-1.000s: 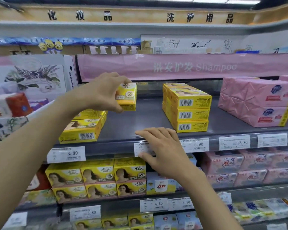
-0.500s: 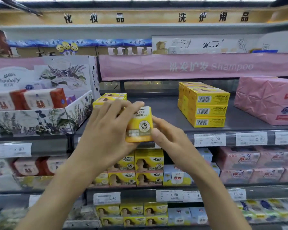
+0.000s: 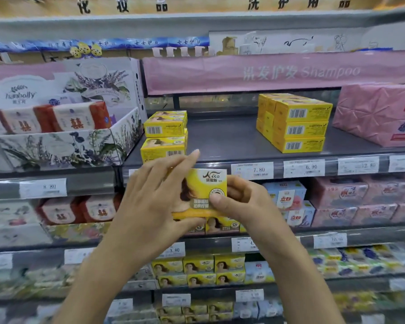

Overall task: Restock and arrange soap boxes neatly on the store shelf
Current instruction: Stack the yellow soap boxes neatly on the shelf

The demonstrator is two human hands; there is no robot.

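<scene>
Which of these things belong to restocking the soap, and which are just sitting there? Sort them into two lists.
Job in hand:
held yellow soap box, gripped by left hand and right hand
left yellow stack
right yellow stack
grey shelf

Just sitting there:
pink wrapped packs
lavender display carton
price tags
blue-white boxes

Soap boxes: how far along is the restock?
Done: a left stack and a right stack of yellow boxes sit on the grey shelf. In hand: the left hand and right hand hold one yellow box. Left: shelve it; bare shelf shows between the stacks.
</scene>
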